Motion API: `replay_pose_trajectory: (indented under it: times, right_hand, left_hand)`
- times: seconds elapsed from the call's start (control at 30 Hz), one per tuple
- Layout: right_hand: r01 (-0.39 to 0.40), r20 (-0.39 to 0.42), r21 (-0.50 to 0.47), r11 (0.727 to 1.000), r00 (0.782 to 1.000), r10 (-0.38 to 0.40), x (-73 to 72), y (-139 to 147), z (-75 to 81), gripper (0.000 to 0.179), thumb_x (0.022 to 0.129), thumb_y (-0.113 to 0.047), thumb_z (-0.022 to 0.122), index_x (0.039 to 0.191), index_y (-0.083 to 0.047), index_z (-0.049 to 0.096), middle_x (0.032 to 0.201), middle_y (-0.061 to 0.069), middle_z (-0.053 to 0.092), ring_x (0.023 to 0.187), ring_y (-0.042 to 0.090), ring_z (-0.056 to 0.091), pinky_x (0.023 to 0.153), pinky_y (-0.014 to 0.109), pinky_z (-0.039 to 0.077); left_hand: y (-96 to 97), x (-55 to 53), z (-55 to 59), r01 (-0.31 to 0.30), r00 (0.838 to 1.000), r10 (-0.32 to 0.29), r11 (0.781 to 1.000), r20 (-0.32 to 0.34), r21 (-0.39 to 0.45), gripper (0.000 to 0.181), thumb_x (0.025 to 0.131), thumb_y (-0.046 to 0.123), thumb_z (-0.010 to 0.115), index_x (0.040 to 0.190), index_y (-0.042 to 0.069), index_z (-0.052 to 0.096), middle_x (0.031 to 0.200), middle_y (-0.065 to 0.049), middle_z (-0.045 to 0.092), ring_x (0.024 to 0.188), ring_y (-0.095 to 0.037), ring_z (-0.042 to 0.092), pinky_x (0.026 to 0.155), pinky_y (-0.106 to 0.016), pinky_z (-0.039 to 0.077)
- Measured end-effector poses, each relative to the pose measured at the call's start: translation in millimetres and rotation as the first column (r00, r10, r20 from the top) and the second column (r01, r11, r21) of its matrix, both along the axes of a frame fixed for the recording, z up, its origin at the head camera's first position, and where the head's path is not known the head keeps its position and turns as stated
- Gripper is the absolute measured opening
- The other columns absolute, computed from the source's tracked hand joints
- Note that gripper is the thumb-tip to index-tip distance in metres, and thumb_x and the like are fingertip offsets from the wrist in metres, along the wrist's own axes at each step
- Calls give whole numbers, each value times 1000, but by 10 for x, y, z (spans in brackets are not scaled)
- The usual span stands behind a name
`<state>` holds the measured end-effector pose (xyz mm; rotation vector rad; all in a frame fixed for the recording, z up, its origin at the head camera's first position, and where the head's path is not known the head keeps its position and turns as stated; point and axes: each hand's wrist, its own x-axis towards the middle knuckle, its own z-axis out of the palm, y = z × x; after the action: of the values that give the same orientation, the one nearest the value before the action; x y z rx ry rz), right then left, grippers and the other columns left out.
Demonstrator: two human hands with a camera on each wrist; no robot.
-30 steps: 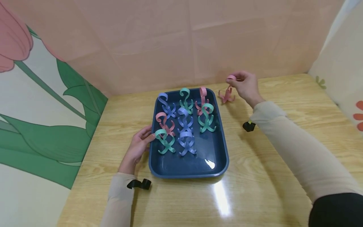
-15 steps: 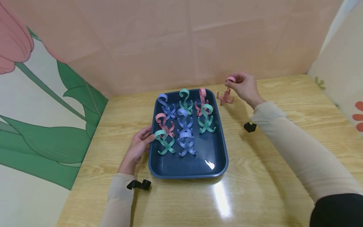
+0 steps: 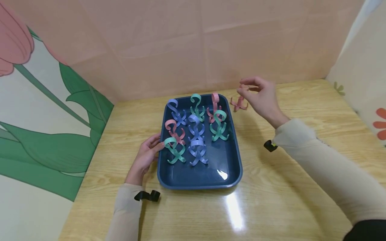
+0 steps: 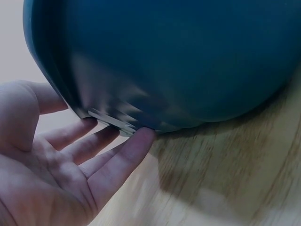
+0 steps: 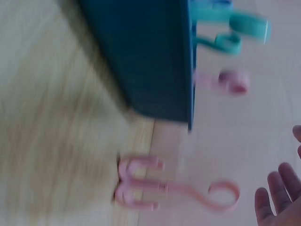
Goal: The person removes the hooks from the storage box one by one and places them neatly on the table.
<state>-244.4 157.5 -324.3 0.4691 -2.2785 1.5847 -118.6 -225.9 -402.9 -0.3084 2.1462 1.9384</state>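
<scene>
A pink claw hook (image 3: 239, 104), with a curled top and several upturned prongs, stands on the table just beyond the blue tray's right back corner. My right hand (image 3: 262, 98) is beside its top with thumb and fingers spread apart; in the right wrist view a gap shows between the fingers (image 5: 280, 193) and the hook (image 5: 183, 188). My left hand (image 3: 146, 155) holds the left wall of the blue tray (image 3: 200, 185), thumb at the rim. The left wrist view has its fingertips (image 4: 141, 136) against the tray's outer side.
Inside the tray stand several similar hooks: green ones (image 3: 219, 129), purple ones (image 3: 198, 154) and pink ones (image 3: 176, 134). A pink-beige backdrop (image 3: 181, 50) rises behind the wooden table (image 3: 271, 187). A floral panel (image 3: 45, 134) borders the left side.
My right hand has let go of the pink hook's curled top; its fingers have spread and it has drawn back slightly to the right. The left hand and tray have stayed put.
</scene>
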Motion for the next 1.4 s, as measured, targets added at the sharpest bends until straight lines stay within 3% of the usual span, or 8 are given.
replay_pose_trajectory:
  times: [0.17, 0.3, 0.43, 0.67, 0.97, 1.07, 1.23, 1.4]
  right_hand:
    - [-180, 48, -47, 982, 982, 183, 355, -179, 96, 26, 86, -12, 66, 108, 3, 64, 103, 17, 60, 83, 20, 62, 73, 22, 50]
    - [-293, 117, -13, 956, 949, 292, 501, -257, 93, 32, 86, -13, 67, 114, 2, 61, 110, 13, 62, 98, 23, 60, 82, 26, 49]
    - [-363, 176, 8, 932, 918, 356, 561, -284, 25, 36, 83, -13, 70, 116, -3, 61, 112, 9, 62, 105, 26, 57, 88, 37, 47]
    - [-340, 161, 35, 940, 930, 331, 574, -309, -102, 30, 83, -12, 71, 111, -4, 64, 105, 12, 65, 89, 23, 63, 77, 27, 51]
    - [-257, 158, 35, 966, 956, 249, 576, -366, -134, 26, 83, -12, 71, 105, 0, 67, 94, 10, 67, 80, 21, 65, 70, 23, 52]
    - [-237, 159, 23, 971, 960, 230, 574, -381, -131, 24, 82, -11, 71, 102, 0, 68, 89, 11, 67, 79, 24, 65, 69, 23, 52]
    - [-215, 161, 4, 977, 964, 212, 583, -401, -114, 23, 82, -11, 71, 100, 2, 68, 84, 14, 67, 77, 31, 65, 68, 22, 52]
    - [-192, 148, 17, 981, 971, 188, 628, -411, -54, 23, 82, -12, 72, 100, 0, 68, 86, 12, 68, 76, 27, 66, 67, 22, 52]
  left_hand:
    - [25, -3, -12, -6, 1000, 6, 1000, -17, -8, 43, 91, 22, 61, 132, 24, 50, 131, -3, 53, 107, -24, 56, 70, -38, 52]
    - [47, -6, -23, 1, 1000, -1, 1000, -30, -13, 44, 90, 23, 61, 133, 23, 50, 131, -4, 52, 107, -24, 56, 68, -37, 52]
    - [61, -3, -26, 2, 1000, -3, 1000, -29, -9, 43, 90, 23, 61, 132, 24, 50, 130, -2, 53, 107, -24, 56, 68, -37, 52]
    - [68, -9, 0, 23, 1000, -23, 1000, -9, 11, 44, 92, 21, 59, 134, 22, 48, 133, -3, 51, 107, -24, 54, 66, -35, 51]
    - [143, 62, 213, 50, 999, -50, 999, 4, -4, 48, 94, 15, 55, 139, 14, 41, 137, -11, 46, 107, -24, 53, 74, -41, 51]
    - [132, 52, 195, 54, 999, -54, 999, -6, 6, 48, 94, 15, 54, 140, 13, 41, 138, -11, 45, 108, -25, 53, 76, -43, 51]
    - [90, -2, 61, 44, 999, -43, 999, -27, 21, 46, 93, 16, 57, 137, 16, 45, 136, -9, 47, 105, -23, 55, 71, -40, 52]
    - [82, -12, -16, 26, 998, -25, 1000, -60, 7, 46, 91, 16, 59, 135, 14, 47, 134, -10, 49, 101, -21, 58, 64, -36, 53]
